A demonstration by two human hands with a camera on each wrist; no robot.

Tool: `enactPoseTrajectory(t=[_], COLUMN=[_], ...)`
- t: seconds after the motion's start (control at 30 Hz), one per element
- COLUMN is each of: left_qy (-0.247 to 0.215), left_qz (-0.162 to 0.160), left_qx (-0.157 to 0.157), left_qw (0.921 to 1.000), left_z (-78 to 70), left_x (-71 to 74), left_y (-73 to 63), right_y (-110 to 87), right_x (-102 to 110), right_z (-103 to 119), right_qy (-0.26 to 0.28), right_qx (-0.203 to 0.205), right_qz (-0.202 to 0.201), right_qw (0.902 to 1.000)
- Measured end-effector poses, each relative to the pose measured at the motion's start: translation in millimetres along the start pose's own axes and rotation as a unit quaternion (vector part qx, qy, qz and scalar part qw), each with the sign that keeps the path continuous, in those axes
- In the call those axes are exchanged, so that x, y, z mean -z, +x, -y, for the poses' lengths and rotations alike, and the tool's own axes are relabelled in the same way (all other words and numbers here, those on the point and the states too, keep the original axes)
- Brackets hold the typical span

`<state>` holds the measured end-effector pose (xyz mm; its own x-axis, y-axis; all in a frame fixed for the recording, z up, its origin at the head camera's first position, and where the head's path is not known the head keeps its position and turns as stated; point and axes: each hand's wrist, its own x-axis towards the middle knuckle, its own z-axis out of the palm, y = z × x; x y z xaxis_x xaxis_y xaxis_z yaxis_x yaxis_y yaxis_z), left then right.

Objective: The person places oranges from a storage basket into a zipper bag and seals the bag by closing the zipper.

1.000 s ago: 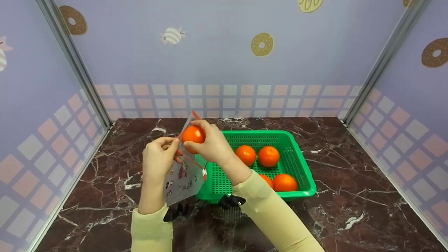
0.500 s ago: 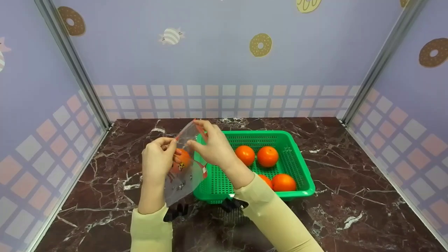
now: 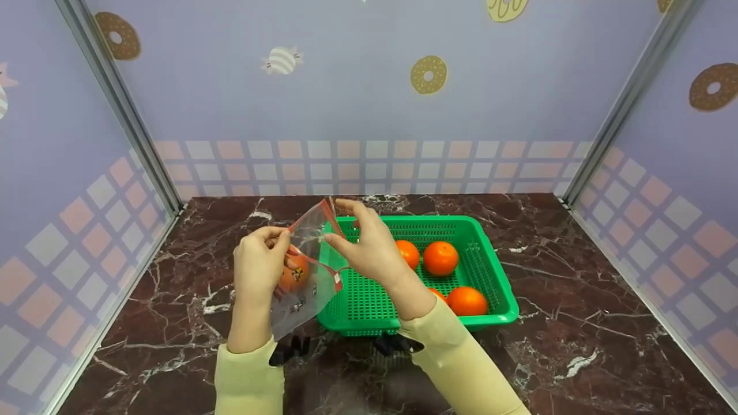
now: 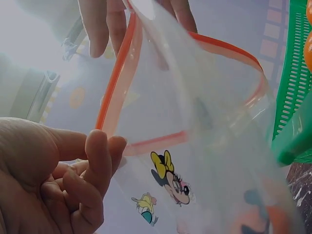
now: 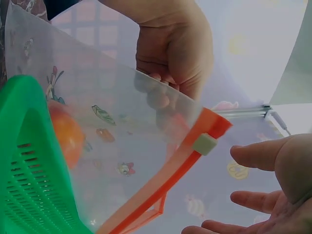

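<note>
A clear slider zip bag [image 3: 300, 300] with a red-orange zip edge and small cartoon prints hangs from my left hand [image 3: 258, 256]. Thumb and fingertips of that hand pinch one side of the bag's mouth, as the left wrist view shows. The mouth gapes. Inside the bag, partly behind my left fingers, lies one orange [image 3: 296, 274]. My right hand [image 3: 372, 242] is just right of the mouth, its fingers spread and holding nothing. A pale slider [image 5: 204, 144] sits near one end of the zip in the right wrist view.
A green plastic basket [image 3: 510, 302] stands right behind the bag, under my right forearm. Several oranges lie in it, one [image 3: 441, 258] toward the back and another [image 3: 467, 301] at the front right. Patterned wall panels [image 3: 369, 86] enclose the dark marble tabletop [image 3: 576, 323].
My right hand held an orange at the bag's mouth, then let it go into the bag. It has since drawn away to the right. My left hand has kept its pinch.
</note>
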<state>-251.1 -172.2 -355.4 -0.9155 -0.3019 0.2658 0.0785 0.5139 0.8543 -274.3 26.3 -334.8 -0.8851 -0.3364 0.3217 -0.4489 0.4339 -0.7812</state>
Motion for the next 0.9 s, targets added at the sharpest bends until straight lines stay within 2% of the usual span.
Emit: enactPoseTrajectory(t=[0.33,0.9], left_qy=[0.0,0.004], left_qz=[-0.011,-0.003], left_qx=[-0.006,-0.007], left_qw=[0.9999,1.0], left_z=[0.4,0.0], left_x=[-1.1,0.2], left_y=[0.3,-0.4], right_y=[-7.5,-23.9], right_x=[8.3,19.8], right_z=[-13.4,-40.8], right_qy=[0.006,-0.004], right_qx=[-0.008,-0.061], right_qz=[-0.005,-0.024], right_qw=[0.9999,0.9979])
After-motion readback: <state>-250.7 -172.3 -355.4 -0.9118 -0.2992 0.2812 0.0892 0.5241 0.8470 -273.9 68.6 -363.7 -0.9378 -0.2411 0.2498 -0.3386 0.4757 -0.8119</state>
